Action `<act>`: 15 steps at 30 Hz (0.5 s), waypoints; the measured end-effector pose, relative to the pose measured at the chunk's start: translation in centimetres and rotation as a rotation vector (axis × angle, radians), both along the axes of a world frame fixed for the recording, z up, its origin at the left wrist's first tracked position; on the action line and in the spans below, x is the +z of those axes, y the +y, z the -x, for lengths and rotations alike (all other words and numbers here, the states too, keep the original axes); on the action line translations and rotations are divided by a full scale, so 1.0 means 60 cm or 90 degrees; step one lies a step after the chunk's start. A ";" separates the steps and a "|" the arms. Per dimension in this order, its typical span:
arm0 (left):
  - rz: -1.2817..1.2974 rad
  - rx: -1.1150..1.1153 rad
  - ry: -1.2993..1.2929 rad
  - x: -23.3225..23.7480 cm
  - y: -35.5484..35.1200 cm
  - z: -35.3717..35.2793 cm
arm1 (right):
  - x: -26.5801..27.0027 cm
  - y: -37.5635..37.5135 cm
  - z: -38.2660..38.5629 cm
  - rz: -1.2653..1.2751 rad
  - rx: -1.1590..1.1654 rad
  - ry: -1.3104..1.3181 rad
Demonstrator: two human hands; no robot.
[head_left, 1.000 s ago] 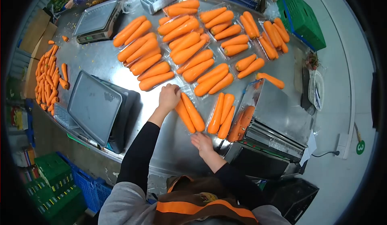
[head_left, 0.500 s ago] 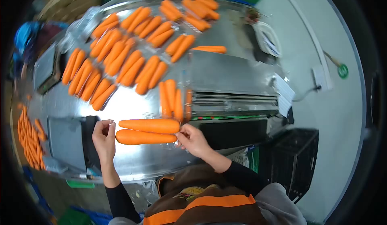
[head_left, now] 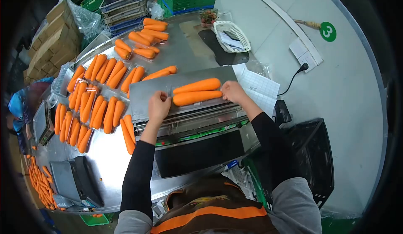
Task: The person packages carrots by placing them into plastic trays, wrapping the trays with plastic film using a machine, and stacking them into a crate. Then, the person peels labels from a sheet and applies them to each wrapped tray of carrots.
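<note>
Head view: two carrots (head_left: 197,97) in a clear tray (head_left: 208,102), positioned over the wrapping machine's metal top (head_left: 140,102) near its front edge, tray end pinched by right hand (head_left: 236,92), opposite end flanked by left hand (head_left: 159,105), its grip not discernible, bare metal left behind.

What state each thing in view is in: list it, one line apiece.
Carrot pair: side by side, over the steel machine top
Left hand: fingers curled at the pair's left end
Right hand: fingers curled at the pair's right end
Trayed carrots: lying in groups
Loose carrots: heaped
Black plug: in the wall socket
White basket: upright, holding papers
Plastic crates: stacked
</note>
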State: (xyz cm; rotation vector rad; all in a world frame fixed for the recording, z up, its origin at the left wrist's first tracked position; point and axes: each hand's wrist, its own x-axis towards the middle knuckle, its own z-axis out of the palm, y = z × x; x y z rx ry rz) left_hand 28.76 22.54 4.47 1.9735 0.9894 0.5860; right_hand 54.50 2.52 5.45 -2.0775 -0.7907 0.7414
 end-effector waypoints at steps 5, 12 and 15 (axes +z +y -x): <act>0.004 0.104 -0.040 0.015 -0.052 0.053 | 0.024 -0.084 -0.004 0.016 0.049 -0.218; -0.369 0.086 0.266 0.047 -0.148 0.113 | 0.048 -0.178 0.034 0.224 0.127 -0.390; -0.104 0.036 0.312 0.039 -0.135 0.088 | 0.043 -0.165 0.037 0.331 0.128 -0.396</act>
